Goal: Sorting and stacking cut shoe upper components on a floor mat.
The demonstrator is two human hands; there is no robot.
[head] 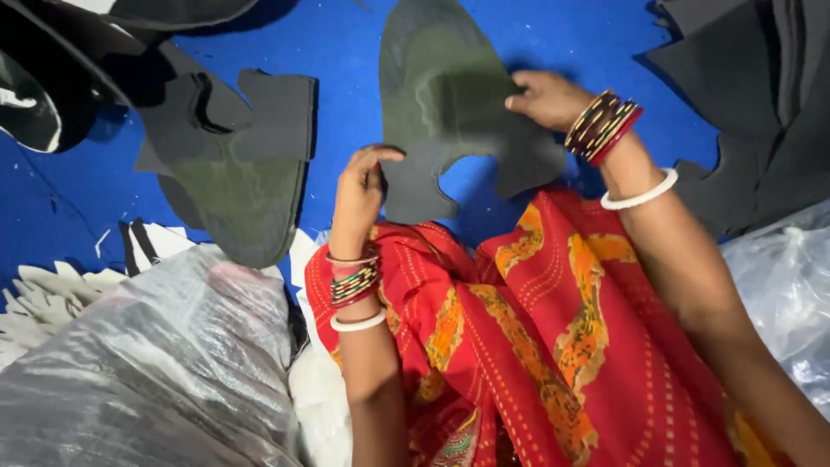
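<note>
She wears a red garment (553,346) printed with orange-yellow shapes at lower centre, and striped bangles plus one white bangle beside each hand: left hand (356,195), right hand (546,99).

Bright blue floor (553,35); clear plastic bags (156,363) at sides, even light

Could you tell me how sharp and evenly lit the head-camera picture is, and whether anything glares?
Head view: soft overall, the left hand slightly blurred; the dark cut piece casts a shadow on the blue surface; the plastic bag shows pale sheen; the corners fall dark.
</note>
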